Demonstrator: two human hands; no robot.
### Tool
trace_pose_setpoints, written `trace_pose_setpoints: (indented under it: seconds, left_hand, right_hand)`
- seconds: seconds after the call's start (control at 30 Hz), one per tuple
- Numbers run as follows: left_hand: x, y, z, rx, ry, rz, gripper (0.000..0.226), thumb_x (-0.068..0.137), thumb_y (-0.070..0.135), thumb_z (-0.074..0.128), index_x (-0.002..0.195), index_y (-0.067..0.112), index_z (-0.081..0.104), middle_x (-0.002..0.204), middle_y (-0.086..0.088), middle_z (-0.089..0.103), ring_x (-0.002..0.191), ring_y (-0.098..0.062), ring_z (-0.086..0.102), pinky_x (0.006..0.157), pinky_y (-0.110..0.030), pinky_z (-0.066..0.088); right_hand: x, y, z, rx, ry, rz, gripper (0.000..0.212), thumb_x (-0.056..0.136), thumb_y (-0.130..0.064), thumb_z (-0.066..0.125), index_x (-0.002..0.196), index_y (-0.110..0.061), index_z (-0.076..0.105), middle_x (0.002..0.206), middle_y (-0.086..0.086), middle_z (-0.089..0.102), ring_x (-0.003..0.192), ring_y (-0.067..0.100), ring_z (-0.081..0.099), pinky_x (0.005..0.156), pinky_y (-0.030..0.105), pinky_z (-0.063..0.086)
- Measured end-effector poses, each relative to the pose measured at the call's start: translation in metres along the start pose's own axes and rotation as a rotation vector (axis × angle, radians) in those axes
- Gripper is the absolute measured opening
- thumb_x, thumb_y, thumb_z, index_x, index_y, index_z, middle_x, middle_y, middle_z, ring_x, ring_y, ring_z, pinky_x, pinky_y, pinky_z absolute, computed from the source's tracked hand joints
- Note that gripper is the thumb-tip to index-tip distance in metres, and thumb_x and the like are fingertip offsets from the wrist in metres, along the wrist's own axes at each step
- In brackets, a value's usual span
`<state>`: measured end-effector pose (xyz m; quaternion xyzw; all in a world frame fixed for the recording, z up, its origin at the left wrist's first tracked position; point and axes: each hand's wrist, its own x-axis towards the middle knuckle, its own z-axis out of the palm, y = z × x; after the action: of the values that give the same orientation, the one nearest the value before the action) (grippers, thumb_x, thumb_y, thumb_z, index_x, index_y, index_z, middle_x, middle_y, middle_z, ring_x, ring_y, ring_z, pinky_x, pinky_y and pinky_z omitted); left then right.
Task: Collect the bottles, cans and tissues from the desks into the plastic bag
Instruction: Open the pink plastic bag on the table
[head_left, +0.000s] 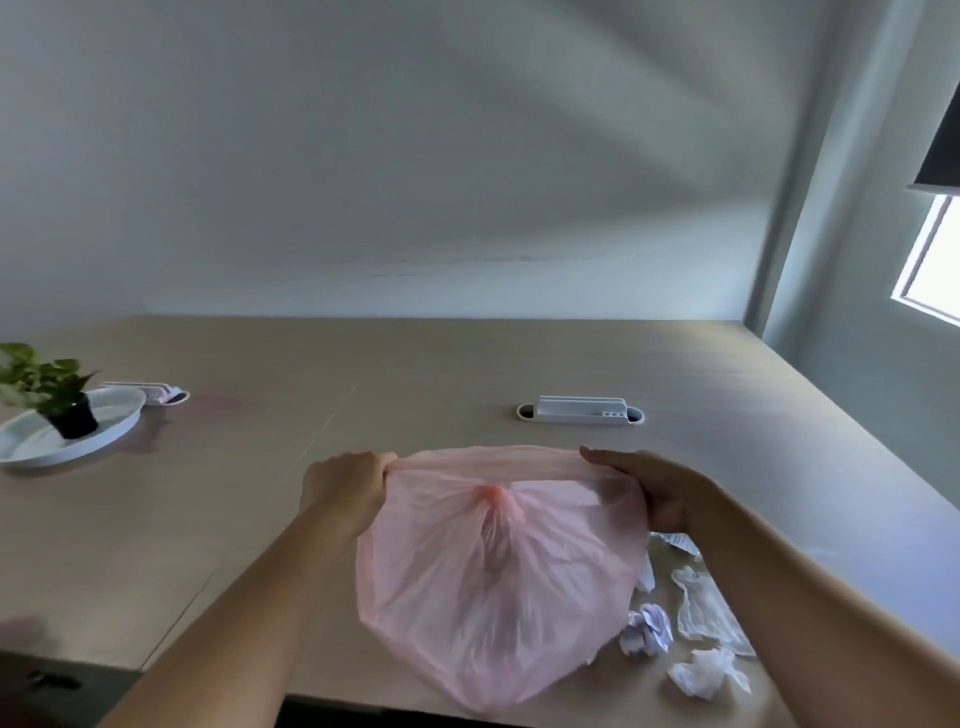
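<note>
A thin pink plastic bag hangs stretched between my hands above the near part of the desk. My left hand pinches the bag's top edge on the left. My right hand grips the same edge on the right. Crumpled white tissues lie on the desk to the right of the bag: one ball, another nearer the front edge, and a flatter piece between them and my right forearm. A crinkled clear wrapper shows just under my right wrist. I see no bottles or cans.
The beige desk runs back to a pale wall. A small potted plant stands on a white plate at the left. A white cable-port cover sits beyond the bag, another behind the plate. A window is at the right.
</note>
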<state>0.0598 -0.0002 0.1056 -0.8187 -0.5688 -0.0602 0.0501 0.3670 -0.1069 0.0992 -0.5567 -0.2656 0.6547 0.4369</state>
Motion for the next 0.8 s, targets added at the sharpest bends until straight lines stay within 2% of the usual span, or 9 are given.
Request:
trace_pose_setpoints:
  seconds: [0.1, 0.17, 0.27, 0.37, 0.47, 0.57, 0.67, 0.73, 0.8]
  left_hand:
    - [-0.017, -0.004, 0.006, 0.018, 0.066, 0.063, 0.058, 0.089, 0.037, 0.044, 0.145, 0.035, 0.029, 0.139, 0.003, 0.050, 0.122, -0.024, 0.050, 0.094, -0.038, 0.039]
    - [-0.032, 0.011, 0.010, -0.003, 0.223, 0.273, 0.080, 0.076, 0.048, 0.052, 0.147, 0.026, 0.023, 0.141, -0.002, 0.046, 0.122, -0.025, 0.051, 0.093, -0.040, 0.042]
    - [-0.048, 0.054, 0.026, 0.016, 0.464, 0.636, 0.071, 0.071, 0.054, 0.053, 0.134, 0.024, 0.037, 0.132, -0.007, 0.056, 0.107, -0.024, 0.062, 0.079, -0.034, 0.050]
    - [-0.045, 0.078, 0.034, 0.058, 0.507, 0.865, 0.056, 0.080, 0.021, 0.053, 0.133, 0.033, 0.040, 0.136, -0.010, 0.047, 0.102, -0.024, 0.060, 0.070, -0.030, 0.049]
    - [-0.028, 0.069, 0.028, 0.031, 0.532, 0.893, 0.048, 0.079, 0.013, 0.054, 0.123, 0.032, 0.049, 0.133, -0.010, 0.044, 0.084, -0.023, 0.063, 0.056, -0.028, 0.047]
    - [-0.016, 0.054, 0.010, -0.023, 0.517, 0.852, 0.026, 0.082, 0.017, 0.052, 0.104, 0.022, 0.064, 0.115, -0.010, 0.064, 0.072, -0.024, 0.065, 0.045, -0.027, 0.050]
    - [-0.009, 0.043, -0.001, -0.019, 0.452, 0.738, 0.015, 0.068, 0.007, 0.080, 0.082, 0.011, 0.075, 0.104, -0.007, 0.070, 0.075, -0.024, 0.069, 0.048, -0.030, 0.055]
    - [-0.003, 0.036, -0.003, -0.029, 0.430, 0.668, 0.013, 0.073, -0.001, 0.070, 0.082, 0.006, 0.075, 0.104, -0.007, 0.070, 0.084, -0.026, 0.068, 0.052, -0.035, 0.058]
    - [0.001, 0.030, -0.009, -0.088, 0.450, 0.592, 0.029, 0.080, 0.002, 0.046, 0.090, 0.004, 0.073, 0.100, -0.004, 0.070, 0.086, -0.025, 0.066, 0.055, -0.037, 0.059]
  right_hand:
    - [0.006, 0.001, 0.012, 0.013, -0.057, 0.014, 0.028, 0.075, -0.034, 0.069, 0.090, -0.009, 0.068, 0.073, 0.005, 0.061, 0.060, 0.017, 0.061, 0.062, 0.026, 0.056]
    - [0.010, -0.002, 0.021, 0.015, -0.072, 0.029, 0.026, 0.075, -0.035, 0.068, 0.080, -0.010, 0.066, 0.063, 0.003, 0.061, 0.052, 0.015, 0.060, 0.057, 0.025, 0.055]
    - [0.017, -0.005, 0.034, -0.018, -0.134, 0.040, 0.031, 0.077, -0.038, 0.067, 0.085, -0.008, 0.064, 0.069, 0.004, 0.063, 0.059, 0.015, 0.060, 0.062, 0.026, 0.053]
    - [0.020, -0.006, 0.041, -0.063, -0.172, 0.062, 0.036, 0.081, -0.042, 0.066, 0.093, -0.008, 0.061, 0.087, 0.010, 0.058, 0.074, 0.020, 0.056, 0.071, 0.030, 0.051]
    - [0.014, -0.010, 0.035, -0.085, -0.145, 0.060, 0.030, 0.085, -0.037, 0.063, 0.095, -0.008, 0.063, 0.088, 0.009, 0.060, 0.075, 0.018, 0.059, 0.071, 0.029, 0.052]
    - [0.010, -0.008, 0.022, -0.066, -0.064, 0.087, 0.029, 0.092, -0.031, 0.055, 0.093, -0.005, 0.066, 0.079, 0.010, 0.069, 0.065, 0.020, 0.068, 0.068, 0.029, 0.056]
    - [0.015, -0.004, 0.015, -0.087, 0.016, 0.106, 0.033, 0.093, -0.033, 0.053, 0.095, -0.003, 0.066, 0.079, 0.013, 0.071, 0.066, 0.024, 0.070, 0.069, 0.032, 0.058]
    - [0.022, -0.003, 0.016, -0.199, 0.153, 0.068, 0.029, 0.090, -0.034, 0.059, 0.093, -0.006, 0.068, 0.081, 0.013, 0.067, 0.069, 0.025, 0.065, 0.073, 0.034, 0.055]
    - [0.026, -0.008, 0.022, -0.414, 0.354, -0.060, 0.023, 0.089, -0.031, 0.060, 0.076, -0.013, 0.061, 0.071, 0.006, 0.057, 0.060, 0.018, 0.054, 0.062, 0.025, 0.046]
